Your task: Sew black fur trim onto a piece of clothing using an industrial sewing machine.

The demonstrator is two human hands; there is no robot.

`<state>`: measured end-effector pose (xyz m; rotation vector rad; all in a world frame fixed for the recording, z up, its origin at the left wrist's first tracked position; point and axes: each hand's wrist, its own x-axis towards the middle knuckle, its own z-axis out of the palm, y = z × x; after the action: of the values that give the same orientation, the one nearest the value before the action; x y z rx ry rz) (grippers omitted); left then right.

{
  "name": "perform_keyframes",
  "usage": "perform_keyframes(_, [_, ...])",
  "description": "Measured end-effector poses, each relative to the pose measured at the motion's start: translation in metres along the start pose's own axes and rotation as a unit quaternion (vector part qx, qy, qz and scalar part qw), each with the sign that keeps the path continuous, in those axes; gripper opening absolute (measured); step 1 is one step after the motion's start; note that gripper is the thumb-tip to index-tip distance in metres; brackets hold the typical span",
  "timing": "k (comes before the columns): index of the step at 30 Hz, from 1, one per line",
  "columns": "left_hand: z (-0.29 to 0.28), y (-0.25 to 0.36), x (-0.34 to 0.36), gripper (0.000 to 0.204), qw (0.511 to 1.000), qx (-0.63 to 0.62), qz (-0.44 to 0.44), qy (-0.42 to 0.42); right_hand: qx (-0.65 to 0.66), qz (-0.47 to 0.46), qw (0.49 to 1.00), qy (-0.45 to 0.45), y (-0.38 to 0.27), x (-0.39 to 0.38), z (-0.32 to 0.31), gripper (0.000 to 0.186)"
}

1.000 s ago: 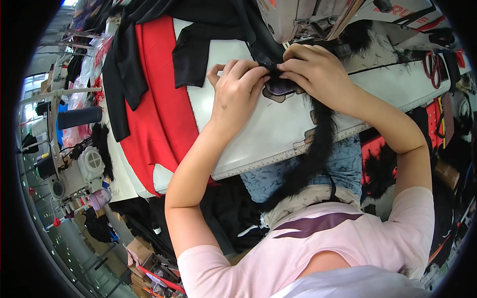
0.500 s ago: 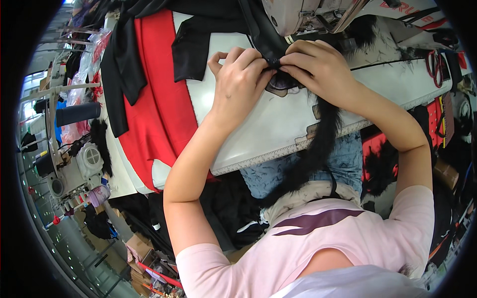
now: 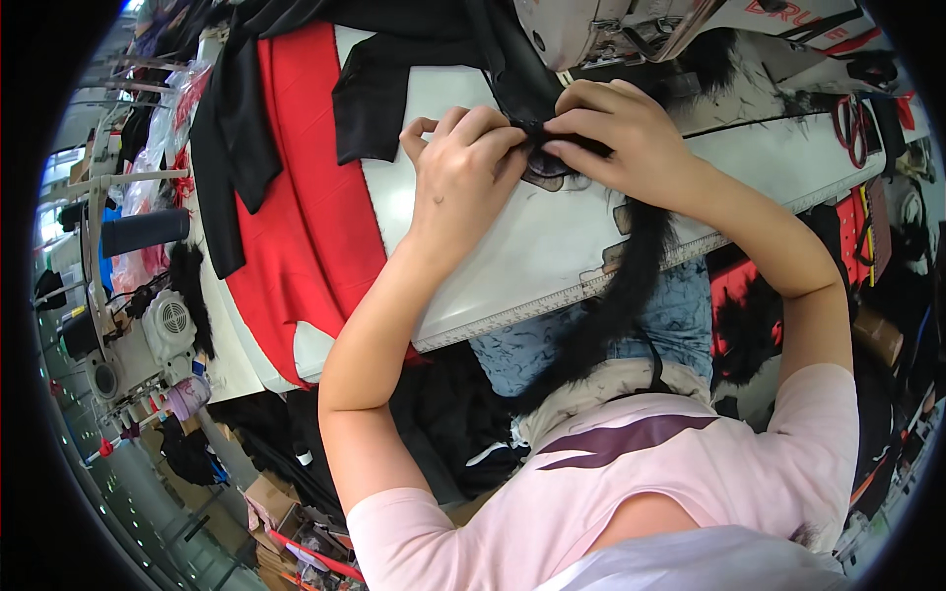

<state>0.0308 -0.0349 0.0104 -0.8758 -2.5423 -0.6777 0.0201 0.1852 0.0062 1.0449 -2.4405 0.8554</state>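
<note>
Both hands meet over the white table, pinching black material just in front of the sewing machine (image 3: 616, 34). My left hand (image 3: 458, 172) is closed, thumb and forefinger on the edge of a black garment (image 3: 517, 64). Opposite it, my right hand (image 3: 626, 143) pinches the same spot, and dark material shows between its thumb and fingers. From under the right hand a long strip of black fur trim (image 3: 641, 261) hangs over the table's front edge towards my lap. The fingertips partly hide the exact piece being held.
Red fabric (image 3: 330, 187) with black pieces over it lies on the left of the white table (image 3: 493, 261). A measuring tape (image 3: 512, 317) runs along the front edge. Red-handled scissors (image 3: 849, 133) lie at the far right. A thread-laden machine part (image 3: 169, 330) stands at left.
The view has shifted slightly. My fingertips have moved a little apart, and more dark material shows between my right thumb and fingers. Both hands stay on the black material.
</note>
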Motion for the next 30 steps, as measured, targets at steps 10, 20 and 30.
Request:
perform_keyframes(10, [-0.009, -0.011, 0.003, 0.017, 0.995, 0.049, 0.072, 0.039, -0.002, -0.009, 1.000, -0.024, 0.002, 0.002, 0.001, 0.019])
perform_keyframes(20, [-0.004, -0.008, 0.010, 0.030, 0.991, 0.068, 0.110, -0.016, -0.077, -0.102, 0.990, -0.059, 0.013, -0.002, -0.008, 0.032])
perform_keyframes(30, [0.008, 0.001, 0.036, 0.025, 0.990, 0.055, 0.123, -0.032, -0.123, -0.144, 0.980, -0.055, 0.035, -0.004, -0.035, 0.030])
